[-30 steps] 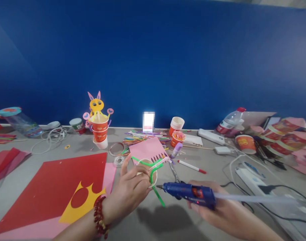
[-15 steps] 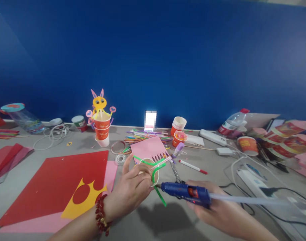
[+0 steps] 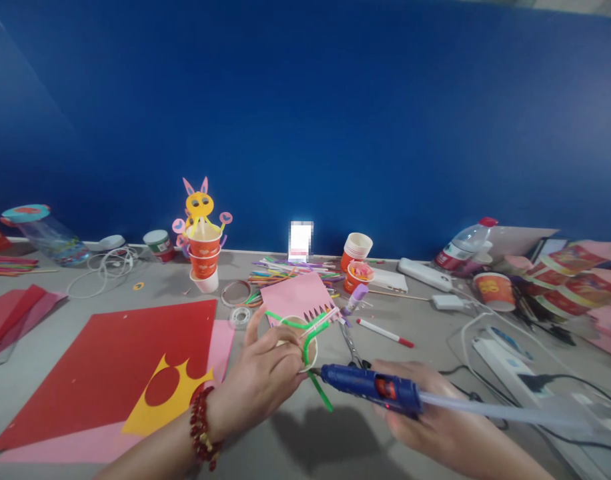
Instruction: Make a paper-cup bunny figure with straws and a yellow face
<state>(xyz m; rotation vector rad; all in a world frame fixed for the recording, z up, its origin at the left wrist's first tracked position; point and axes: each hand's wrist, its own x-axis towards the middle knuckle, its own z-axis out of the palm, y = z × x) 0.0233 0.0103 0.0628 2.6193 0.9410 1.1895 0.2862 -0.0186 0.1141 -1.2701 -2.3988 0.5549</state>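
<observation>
My left hand (image 3: 273,370), with a red bead bracelet at the wrist, is closed on a paper cup (image 3: 312,352), whose pale rim shows beyond the fingers. Bent green straws (image 3: 306,339) cross the cup's mouth, and one green end sticks out below it. A blue hot glue gun (image 3: 370,385) is gripped in my right hand (image 3: 425,413). Its nozzle points left at the cup's near rim, at or very close to the green straw; whether it touches I cannot tell. A long translucent glue stick (image 3: 485,408) juts from its back. My left hand hides most of the cup.
Red paper (image 3: 150,353) and a yellow cut-out sheet (image 3: 165,397) lie at left. Behind stand a decorated cup figure (image 3: 204,250), pink paper (image 3: 295,293) and stacked cups (image 3: 356,248). Scissors (image 3: 353,347), a marker (image 3: 385,333) and a power strip (image 3: 510,367) with cables lie at right.
Almost nothing differs. The glue gun has shifted very slightly, its rear and glue stick a touch lower, with the nozzle still at the cup's rim. My left hand stays in place.
</observation>
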